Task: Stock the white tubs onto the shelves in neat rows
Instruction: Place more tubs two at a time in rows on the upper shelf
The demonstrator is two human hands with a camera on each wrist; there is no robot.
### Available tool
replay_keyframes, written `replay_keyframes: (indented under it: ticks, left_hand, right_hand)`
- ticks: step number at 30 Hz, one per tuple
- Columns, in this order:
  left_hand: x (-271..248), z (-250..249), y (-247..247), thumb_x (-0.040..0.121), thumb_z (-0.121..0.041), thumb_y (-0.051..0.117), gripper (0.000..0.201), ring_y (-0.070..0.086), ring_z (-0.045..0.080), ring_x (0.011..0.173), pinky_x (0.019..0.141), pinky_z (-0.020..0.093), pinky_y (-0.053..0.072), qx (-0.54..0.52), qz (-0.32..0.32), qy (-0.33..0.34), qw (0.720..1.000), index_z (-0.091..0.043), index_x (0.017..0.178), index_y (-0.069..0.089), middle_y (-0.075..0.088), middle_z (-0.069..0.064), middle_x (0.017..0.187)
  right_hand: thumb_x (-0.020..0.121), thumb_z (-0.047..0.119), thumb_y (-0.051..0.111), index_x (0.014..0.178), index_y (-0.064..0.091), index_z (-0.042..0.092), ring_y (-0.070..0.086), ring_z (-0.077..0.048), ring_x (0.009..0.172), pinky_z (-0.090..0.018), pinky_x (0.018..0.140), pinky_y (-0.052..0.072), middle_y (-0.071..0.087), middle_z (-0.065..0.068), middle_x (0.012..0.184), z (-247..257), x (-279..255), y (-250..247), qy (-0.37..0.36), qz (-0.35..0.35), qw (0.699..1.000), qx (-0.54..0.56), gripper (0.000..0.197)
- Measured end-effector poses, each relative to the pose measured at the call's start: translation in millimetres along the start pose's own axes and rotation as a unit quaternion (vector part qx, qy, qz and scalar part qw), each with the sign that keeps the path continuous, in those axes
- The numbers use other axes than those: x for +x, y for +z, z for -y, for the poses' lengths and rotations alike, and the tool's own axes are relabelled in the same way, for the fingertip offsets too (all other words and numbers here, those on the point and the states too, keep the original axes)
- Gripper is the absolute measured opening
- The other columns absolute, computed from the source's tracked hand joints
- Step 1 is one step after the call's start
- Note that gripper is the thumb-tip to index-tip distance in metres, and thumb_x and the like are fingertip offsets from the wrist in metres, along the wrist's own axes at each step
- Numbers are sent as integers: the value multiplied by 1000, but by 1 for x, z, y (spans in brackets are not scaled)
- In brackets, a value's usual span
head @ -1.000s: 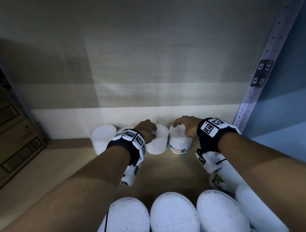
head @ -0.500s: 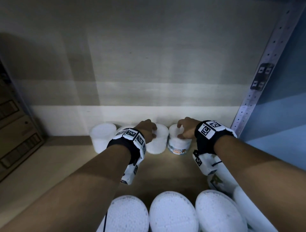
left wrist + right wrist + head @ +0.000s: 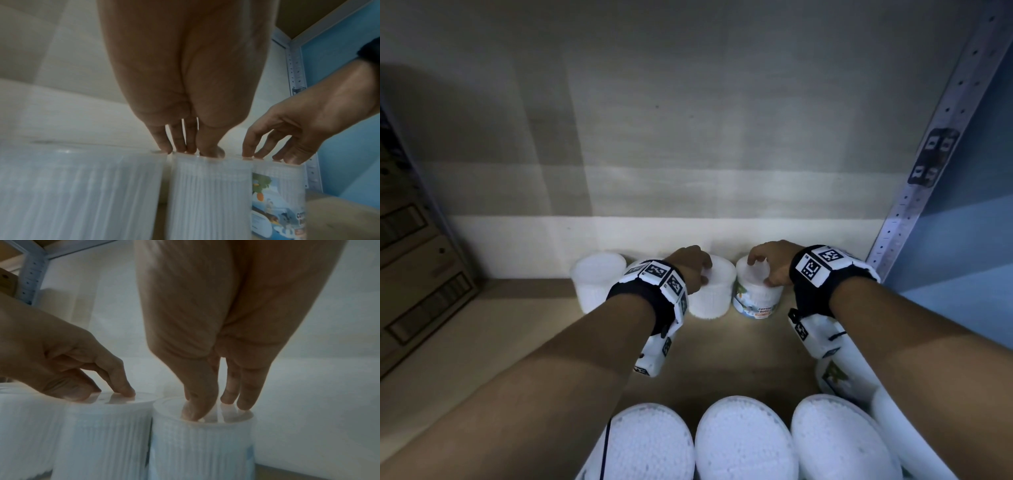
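A row of white tubs stands against the back wall of the shelf [image 3: 722, 346]. My left hand [image 3: 690, 267] [image 3: 185, 151] rests its fingertips on the lid of a plain white tub [image 3: 714, 298] [image 3: 207, 194] [image 3: 102, 434]. My right hand [image 3: 767, 263] [image 3: 216, 407] sets its thumb and fingertips in the recessed lid of the labelled tub [image 3: 756, 298] [image 3: 277, 194] [image 3: 201, 447] beside it. Neither hand wraps around a tub. Another tub [image 3: 597, 284] stands at the row's left end, and one more is mostly hidden behind my left wrist.
Several white tubs [image 3: 743, 442] line the front edge of the shelf, and one labelled tub [image 3: 839, 373] lies on its side at the right. A perforated metal upright [image 3: 935, 154] bounds the right side. Cardboard boxes [image 3: 417, 291] stand at the left.
My right hand has settled a little lower onto the labelled tub's lid. My left hand stays on its tub.
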State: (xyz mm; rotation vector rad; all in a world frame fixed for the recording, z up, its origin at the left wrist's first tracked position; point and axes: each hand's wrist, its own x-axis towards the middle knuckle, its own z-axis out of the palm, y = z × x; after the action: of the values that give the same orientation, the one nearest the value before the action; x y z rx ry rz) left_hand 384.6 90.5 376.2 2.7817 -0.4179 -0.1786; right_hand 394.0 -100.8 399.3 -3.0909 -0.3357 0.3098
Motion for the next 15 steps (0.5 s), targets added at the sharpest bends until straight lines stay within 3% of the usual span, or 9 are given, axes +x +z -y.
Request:
replay_keyframes:
  ticks: [4,11,13,15]
  left_hand:
    - [-1,3,-6,93,-12,56,42,41,24,133,107,29,32,8,19,26,999,-14,135,49,42,7,143]
    - [-7,5,-13,83,11,45,50,38,23,134,102,30,35,-19,35,75,996,-18,123,56,42,4,143]
    - [-7,3,-12,85,6,48,44,42,23,130,102,29,37,-21,-11,81,996,-17,121,56,47,5,137]
    - [-6,-1,-9,90,-11,52,33,45,23,126,102,31,39,-18,-59,68,996,-16,122,54,49,7,131]
  right_hand:
    - [83,7,64,132,51,21,50,-24,126,-28,97,43,49,-4,139,-1,2,2,3,-6,1000,1,53]
    - [83,3,59,130,51,18,50,-25,125,-28,97,42,53,-6,137,1,5,6,4,-16,1000,-8,50]
    - [83,2,59,131,51,18,50,-25,126,-29,99,43,53,-6,137,0,6,6,8,-12,1000,-7,50]
    - [83,3,59,131,51,19,51,-25,125,-30,98,44,52,-5,137,0,7,6,10,-7,1000,-3,51]
